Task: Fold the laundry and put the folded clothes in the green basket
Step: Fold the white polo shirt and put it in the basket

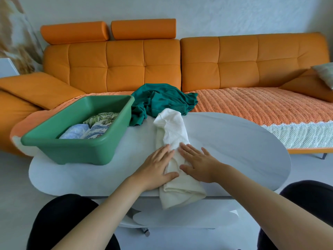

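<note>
A cream knit garment [172, 130] lies folded into a long narrow strip down the middle of the white oval table [243, 141], its near end hanging over the front edge. My left hand [156, 168] presses flat on its left side and my right hand [198, 164] presses flat on its right side, fingers spread, neither gripping. The green basket [75, 145] stands on the table's left part and holds three folded patterned cloths [93, 126]. A crumpled dark green garment [158, 101] lies at the table's far edge, beside the basket.
An orange sofa [126, 65] with a knitted orange throw [252, 103] runs behind the table. A patterned cushion [324, 73] rests at its right end. My dark-trousered knees [59, 222] sit below the table's front edge.
</note>
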`<state>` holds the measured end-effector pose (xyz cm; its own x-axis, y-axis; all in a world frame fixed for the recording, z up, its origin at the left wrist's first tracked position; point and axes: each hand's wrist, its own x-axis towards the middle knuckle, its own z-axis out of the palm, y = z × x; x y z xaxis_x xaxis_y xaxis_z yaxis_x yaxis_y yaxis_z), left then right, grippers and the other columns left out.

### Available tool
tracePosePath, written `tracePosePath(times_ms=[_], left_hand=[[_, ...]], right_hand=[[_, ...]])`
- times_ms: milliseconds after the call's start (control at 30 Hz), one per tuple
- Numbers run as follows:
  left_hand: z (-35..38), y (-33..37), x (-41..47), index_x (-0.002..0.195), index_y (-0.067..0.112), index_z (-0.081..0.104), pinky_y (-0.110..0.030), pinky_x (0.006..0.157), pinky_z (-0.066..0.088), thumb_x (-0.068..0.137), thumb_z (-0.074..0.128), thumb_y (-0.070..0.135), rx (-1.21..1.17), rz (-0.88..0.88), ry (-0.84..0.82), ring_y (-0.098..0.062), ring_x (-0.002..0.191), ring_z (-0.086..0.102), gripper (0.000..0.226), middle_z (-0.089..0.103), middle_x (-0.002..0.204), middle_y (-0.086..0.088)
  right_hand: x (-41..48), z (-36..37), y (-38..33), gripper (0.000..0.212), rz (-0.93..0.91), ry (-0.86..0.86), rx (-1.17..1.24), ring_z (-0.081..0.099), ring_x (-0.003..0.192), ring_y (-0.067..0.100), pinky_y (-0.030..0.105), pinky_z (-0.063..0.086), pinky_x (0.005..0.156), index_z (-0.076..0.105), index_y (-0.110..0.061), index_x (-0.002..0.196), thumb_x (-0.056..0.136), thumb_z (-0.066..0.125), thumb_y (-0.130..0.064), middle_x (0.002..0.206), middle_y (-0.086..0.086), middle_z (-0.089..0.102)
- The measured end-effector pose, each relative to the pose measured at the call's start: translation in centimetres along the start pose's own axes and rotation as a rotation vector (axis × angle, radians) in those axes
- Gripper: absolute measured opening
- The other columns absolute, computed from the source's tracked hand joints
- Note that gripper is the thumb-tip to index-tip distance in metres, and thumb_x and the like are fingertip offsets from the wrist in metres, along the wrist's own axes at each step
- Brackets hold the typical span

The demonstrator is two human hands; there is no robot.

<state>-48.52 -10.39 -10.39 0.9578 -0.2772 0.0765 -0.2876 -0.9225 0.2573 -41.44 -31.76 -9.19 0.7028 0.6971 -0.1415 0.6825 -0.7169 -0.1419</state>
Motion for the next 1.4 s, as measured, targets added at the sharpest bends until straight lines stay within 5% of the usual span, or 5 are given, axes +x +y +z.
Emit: tracePosePath(times_ms=[233,833,933,1100,1400], left_hand=[[-1.6,0.4,-1.8,0.094,0.031,0.071,-0.025,0.097,0.038,0.077,0.073,0.048,-0.164,0.212,0.158,-0.005,0.107,0.048,0.024,0.055,0.107,0.018],[-3.0,2.4,-1.2,0.065,0.016,0.065,-0.029,0.087,0.047,0.099,0.056,0.035,-0.280,0.048,0.116,-0.002,0.093,0.056,0.040,0.060,0.090,0.011],[-2.1,2.2,-0.7,0.091,0.020,0.060,-0.031,0.109,0.038,0.095,0.062,0.038,-0.154,0.088,0.175,-0.004,0.128,0.042,0.018,0.055,0.130,0.010],[-1.0,0.1,-2.3,0.159,0.032,-0.002,-0.032,0.125,-0.002,0.099,0.035,0.063,0.033,-0.001,-0.237,0.000,0.148,-0.018,0.077,-0.021,0.162,0.016],[-1.3,0.0,-3.1,0.136,0.037,0.059,-0.029,0.112,0.039,0.091,0.066,0.026,-0.139,0.229,0.116,-0.001,0.139,0.039,0.046,0.040,0.152,0.022]], right_hand=[[-0.2,-0.3,-0.1,0.068,-0.021,0.027,0.018,-0.013,0.152,0.009,0.044,-0.002,0.124,-0.008,-0.029,0.159,0.105,0.030,-0.042,0.165,-0.011,-0.019],[-0.5,-1.0,-1.3,0.078,-0.103,0.092,-0.071,-0.011,0.154,0.015,0.046,0.000,0.124,0.008,-0.026,0.160,0.095,0.047,-0.038,0.167,-0.001,-0.011],[-0.9,-0.7,-1.6,0.079,-0.166,0.058,-0.060,-0.014,0.152,0.011,0.043,-0.001,0.124,0.000,-0.027,0.160,0.098,0.043,-0.050,0.167,-0.004,-0.013],[-1.2,-0.3,-1.1,0.084,-0.149,0.036,-0.047,-0.013,0.152,0.009,0.038,0.000,0.125,0.002,-0.022,0.161,0.098,0.040,-0.062,0.167,-0.004,-0.012],[-3.9,-1.3,-0.5,0.052,-0.461,0.313,-0.064,0.062,0.115,0.017,0.038,0.051,0.092,0.065,-0.030,0.129,0.082,0.062,-0.053,0.135,-0.005,0.062]])
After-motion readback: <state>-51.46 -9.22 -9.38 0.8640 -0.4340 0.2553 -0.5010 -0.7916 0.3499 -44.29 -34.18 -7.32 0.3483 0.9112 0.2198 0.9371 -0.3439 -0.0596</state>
